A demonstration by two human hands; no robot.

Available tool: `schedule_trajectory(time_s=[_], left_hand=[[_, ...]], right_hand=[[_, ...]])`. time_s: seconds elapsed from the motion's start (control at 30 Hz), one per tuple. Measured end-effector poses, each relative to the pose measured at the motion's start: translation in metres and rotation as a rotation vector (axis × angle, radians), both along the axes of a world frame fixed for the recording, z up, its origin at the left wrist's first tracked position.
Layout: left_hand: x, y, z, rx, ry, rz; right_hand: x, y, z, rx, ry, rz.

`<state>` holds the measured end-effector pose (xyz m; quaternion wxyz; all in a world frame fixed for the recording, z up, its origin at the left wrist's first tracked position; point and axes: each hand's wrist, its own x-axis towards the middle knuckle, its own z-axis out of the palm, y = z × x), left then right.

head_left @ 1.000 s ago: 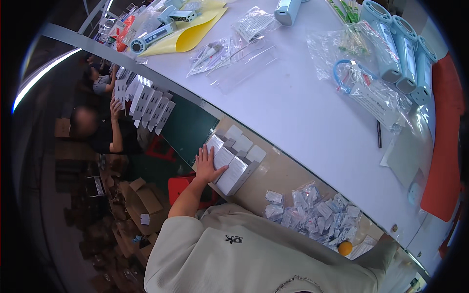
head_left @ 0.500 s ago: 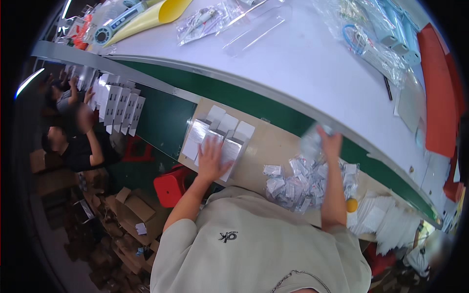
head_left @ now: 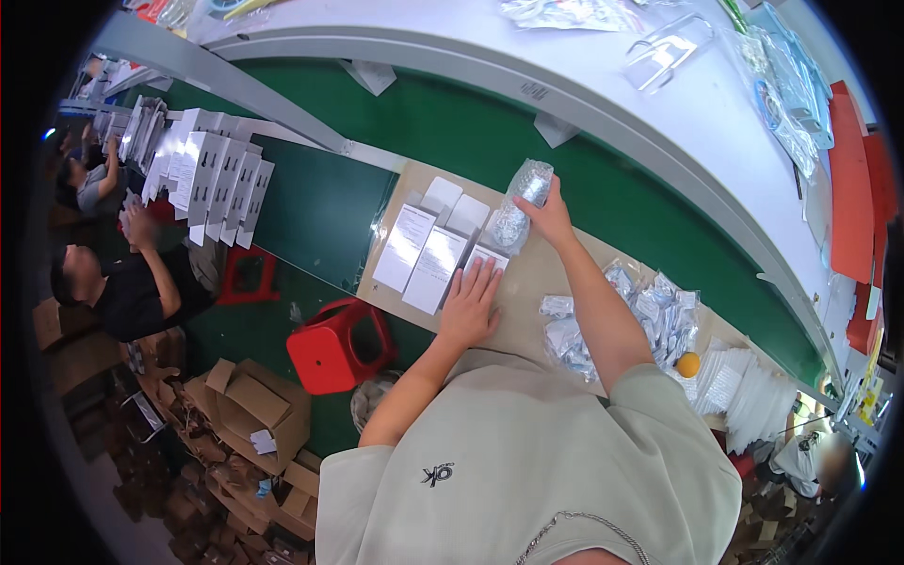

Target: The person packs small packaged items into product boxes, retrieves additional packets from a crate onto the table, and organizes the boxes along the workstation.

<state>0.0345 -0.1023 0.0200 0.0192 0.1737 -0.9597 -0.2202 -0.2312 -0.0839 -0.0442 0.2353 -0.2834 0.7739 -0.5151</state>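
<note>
Head view: the right hand (head_left: 549, 215) is closed around the lower end of a bubble-wrap pouch (head_left: 520, 202), which sticks up and to the left from its fingers, above the white boxes (head_left: 433, 247). The left hand (head_left: 469, 303) lies flat, fingers spread open, holding nothing, its fingertips pressing on the nearest white box. A heap of small bags (head_left: 640, 315) sits just right of the right forearm.

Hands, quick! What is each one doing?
Left hand: open, flat on a white box.
Right hand: closed on a bubble-wrap pouch.
</note>
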Motion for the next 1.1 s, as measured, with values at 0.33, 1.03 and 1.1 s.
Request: schedule_trajectory(time_s=[0.33,1.03,1.1], left_hand=[[-0.002,-0.004,-0.006,0.020,0.042,0.002],[0.000,-0.001,-0.008,-0.002,0.018,0.024],[0.001,0.001,-0.007,-0.003,0.011,0.016]], right_hand=[[-0.011,-0.009,0.010,-0.020,-0.423,0.184],[0.030,0.124,0.038,0.491,0.499,0.796],[0.039,0.145,0.046,0.439,0.650,0.886]])
